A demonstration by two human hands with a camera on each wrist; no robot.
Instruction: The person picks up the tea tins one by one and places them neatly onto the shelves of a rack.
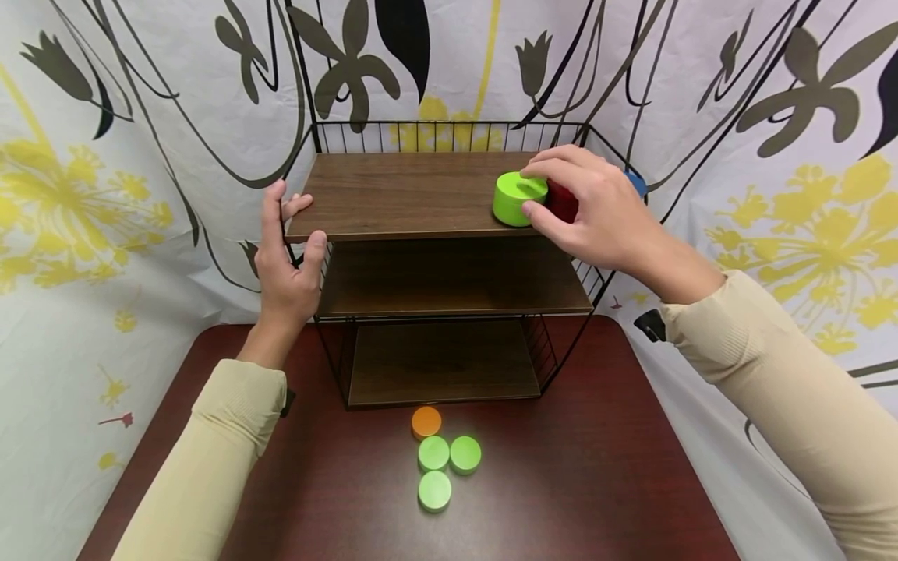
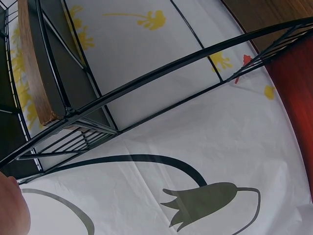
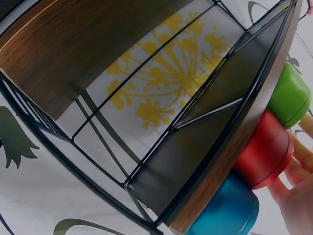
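On the right end of the top shelf point(image 1: 407, 195) stands a round green container point(image 1: 515, 204). My right hand point(image 1: 596, 202) pinches it, thumb at the near side and a finger at the top. Right beside it is a red container point(image 3: 264, 149), mostly hidden behind this hand in the head view. A blue container point(image 3: 227, 208) follows at the shelf's end. My left hand point(image 1: 288, 269) is at the shelf's left edge, fingers spread and fairly straight, thumb in front; contact there is hard to tell. Only a bit of a digit shows in the left wrist view.
The black wire rack has a brown middle shelf point(image 1: 456, 276) and bottom shelf point(image 1: 442, 362). It stands on a dark red table point(image 1: 575, 475). Before it lie an orange disc point(image 1: 426, 421) and three green discs point(image 1: 434, 491). A flower-patterned sheet point(image 1: 772, 195) hangs behind and at both sides.
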